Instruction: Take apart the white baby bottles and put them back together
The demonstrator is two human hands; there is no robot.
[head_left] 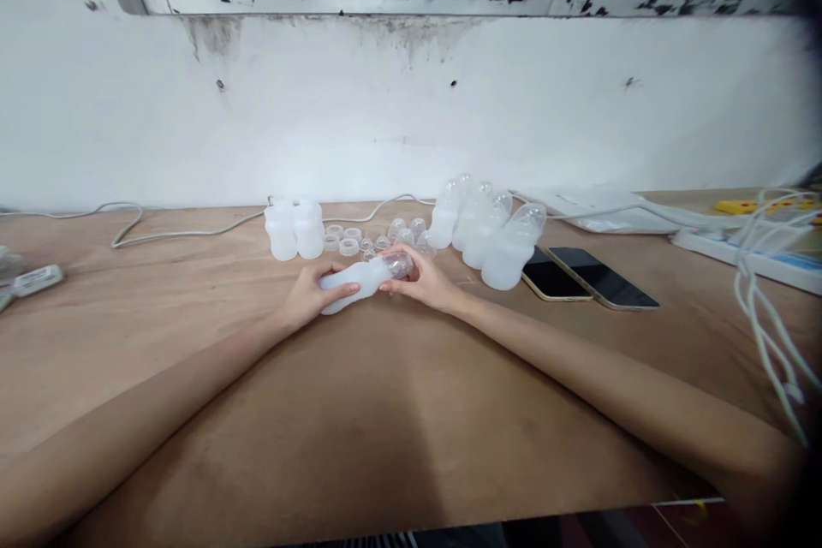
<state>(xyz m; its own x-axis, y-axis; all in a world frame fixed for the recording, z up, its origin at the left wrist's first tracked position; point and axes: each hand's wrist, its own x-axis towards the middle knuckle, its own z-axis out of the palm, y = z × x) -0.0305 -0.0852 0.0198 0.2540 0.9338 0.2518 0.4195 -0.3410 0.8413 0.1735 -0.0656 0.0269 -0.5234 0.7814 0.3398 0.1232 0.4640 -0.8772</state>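
Note:
A frosted white bottle (350, 284) lies tilted between my hands, above the middle of the table. My left hand (309, 293) is wrapped round its body at the left. Around the clear dome cap (397, 265) at the bottle's right end, the fingers of my right hand (426, 278) are closed. Just behind are several clear rings (348, 247), small clear teats (366, 244) and clear domes (404, 235). Two frosted bottles without caps (294, 229) stand at the back left. Several bottles with clear dome caps (503, 250) stand to the right of my right hand.
Two dark phones (604, 277) lie right of the capped bottles on the brown table (334, 428). A plastic bag (604, 211), a white power strip (758, 257) and loose white cables (761, 317) are at the right. A white adapter (37, 279) lies far left. A cable runs along the wall.

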